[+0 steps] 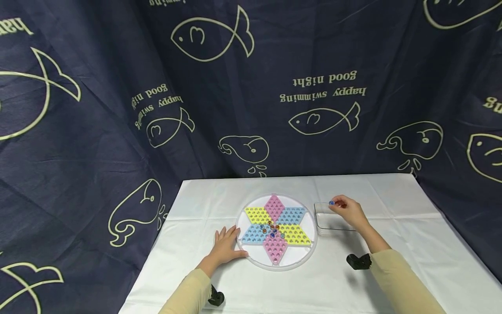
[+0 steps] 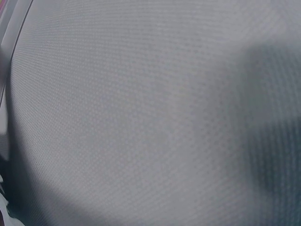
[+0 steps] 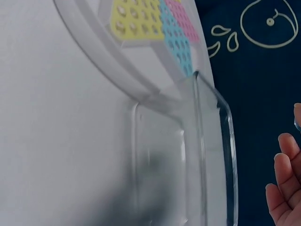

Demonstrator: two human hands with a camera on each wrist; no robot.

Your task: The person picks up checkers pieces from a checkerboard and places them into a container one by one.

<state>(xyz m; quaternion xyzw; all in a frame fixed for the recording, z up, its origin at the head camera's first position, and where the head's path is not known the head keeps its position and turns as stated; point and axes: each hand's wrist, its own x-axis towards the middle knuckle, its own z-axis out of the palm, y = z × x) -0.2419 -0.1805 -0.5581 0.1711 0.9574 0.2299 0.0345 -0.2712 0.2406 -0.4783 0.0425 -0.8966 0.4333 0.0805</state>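
In the head view, a round white Chinese checkers board [image 1: 296, 256] lies on the table, with a star of pink, yellow and blue points. Several marbles [image 1: 272, 235], orange, blue and pale, cluster at its centre. My left hand [image 1: 223, 248] rests at the board's left rim, fingers spread and thumb along the lower edge. Up over a clear plastic box [image 1: 339, 230], my right hand [image 1: 351, 212] pinches a blue marble [image 1: 331, 203] between thumb and fingertips. The right wrist view shows part of this right hand [image 3: 287, 181] beyond the box wall, its other fingers loosely curled.
A white cloth [image 1: 208, 205] covers the table. The clear box stands against the board's right side. Behind the table hangs a dark blue curtain [image 1: 274, 152] with fish drawings. Black wrist devices [image 1: 358, 261] sit below both forearms.
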